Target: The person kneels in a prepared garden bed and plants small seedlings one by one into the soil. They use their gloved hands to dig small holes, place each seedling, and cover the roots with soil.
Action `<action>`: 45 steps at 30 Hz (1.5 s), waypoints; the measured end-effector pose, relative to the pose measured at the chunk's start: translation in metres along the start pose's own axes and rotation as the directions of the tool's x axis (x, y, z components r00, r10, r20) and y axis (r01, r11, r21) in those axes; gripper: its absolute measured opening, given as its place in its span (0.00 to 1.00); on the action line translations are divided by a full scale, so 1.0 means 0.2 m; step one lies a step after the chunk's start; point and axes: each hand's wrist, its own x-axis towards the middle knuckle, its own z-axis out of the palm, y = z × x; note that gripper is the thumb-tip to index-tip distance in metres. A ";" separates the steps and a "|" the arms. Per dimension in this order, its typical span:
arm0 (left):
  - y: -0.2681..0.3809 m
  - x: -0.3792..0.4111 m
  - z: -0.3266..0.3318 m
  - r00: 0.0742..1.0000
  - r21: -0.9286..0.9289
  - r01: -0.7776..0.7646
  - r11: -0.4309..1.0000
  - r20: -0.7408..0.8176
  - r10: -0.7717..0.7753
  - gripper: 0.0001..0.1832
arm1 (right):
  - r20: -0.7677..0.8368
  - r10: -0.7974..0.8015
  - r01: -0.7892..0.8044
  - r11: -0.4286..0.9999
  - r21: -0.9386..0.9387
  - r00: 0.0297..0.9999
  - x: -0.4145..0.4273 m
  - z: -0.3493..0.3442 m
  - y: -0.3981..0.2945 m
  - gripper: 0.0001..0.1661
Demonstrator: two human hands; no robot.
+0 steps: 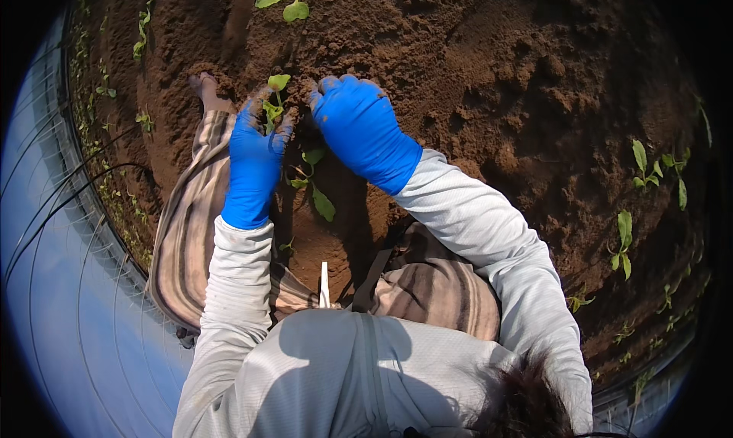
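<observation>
My left hand point(256, 152), in a blue glove with soil on the fingers, is cupped around a small leafy seedling point(274, 110). Its thumb and fingers are apart on either side of the leaves; no firm grip shows. Just to the right, my right hand point(361, 129) is curled, knuckles up, over loose brown soil point(452, 72). Dirt coats that blue glove's finger ends, and what lies beneath them is hidden. Between my wrists, below the hands, another seedling point(314, 183) lies low over shaded ground.
A further seedling point(285, 0) grows ahead at the top. More seedlings point(624, 237) stand to the right, and rows of small plants point(143, 29) run along the left. Beyond them are pale sheeting point(69, 300) and thin dark hoops. My striped trouser leg point(189, 209) and foot point(209, 89) rest on the soil.
</observation>
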 end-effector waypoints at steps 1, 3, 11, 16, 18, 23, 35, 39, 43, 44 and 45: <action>0.00 0.00 0.00 1.000 0.078 -0.009 0.997 0.006 0.008 0.22 | -0.034 -0.001 0.003 0.999 0.043 0.999 -0.01 0.01 0.01 0.08; -0.01 0.00 0.00 1.000 0.138 -0.020 0.990 0.010 0.018 0.23 | -0.087 0.023 -0.006 0.981 0.192 0.996 -0.02 -0.02 0.02 0.11; 0.15 -0.08 -0.05 0.999 0.212 0.011 0.977 -0.036 -0.004 0.31 | -0.266 0.480 -0.497 0.868 0.003 0.836 -0.30 -0.31 0.61 0.28; 0.15 -0.15 -0.20 0.992 0.121 0.088 0.989 -0.098 -0.076 0.32 | -0.149 0.651 -0.560 0.486 -0.671 0.744 -0.44 -0.39 0.91 0.36; 0.22 -0.17 -0.21 0.995 0.221 0.069 0.973 -0.087 -0.051 0.30 | -0.069 0.649 -0.492 0.498 -0.714 0.757 -0.44 -0.43 0.86 0.37; 0.12 -0.34 -0.31 0.989 0.210 0.150 0.966 -0.025 -0.149 0.31 | 0.015 0.661 -0.458 0.536 -0.709 0.750 -0.48 -0.46 0.77 0.35; -0.10 -0.44 -0.11 0.993 0.394 -0.061 0.917 0.118 0.016 0.18 | 0.074 0.624 -0.483 0.670 -0.564 0.778 -0.58 -0.34 0.67 0.20; -0.09 -0.41 -0.09 0.991 0.358 -0.032 0.933 0.131 -0.016 0.18 | 0.154 0.812 -0.805 0.496 0.325 0.563 -0.58 -0.40 0.69 0.22; -0.20 -0.43 -0.08 0.998 0.356 -0.054 0.933 0.032 0.045 0.14 | 0.168 0.769 -0.750 0.509 0.423 0.617 -0.62 -0.36 0.58 0.25; -0.22 -0.44 -0.10 0.998 0.397 -0.041 0.917 0.067 0.015 0.16 | 0.108 0.680 -0.688 0.710 0.152 0.726 -0.64 -0.37 0.54 0.27; -0.22 -0.44 -0.11 0.997 0.392 -0.020 0.920 0.073 -0.009 0.17 | 0.226 0.629 -0.667 0.721 0.189 0.744 -0.67 -0.37 0.53 0.30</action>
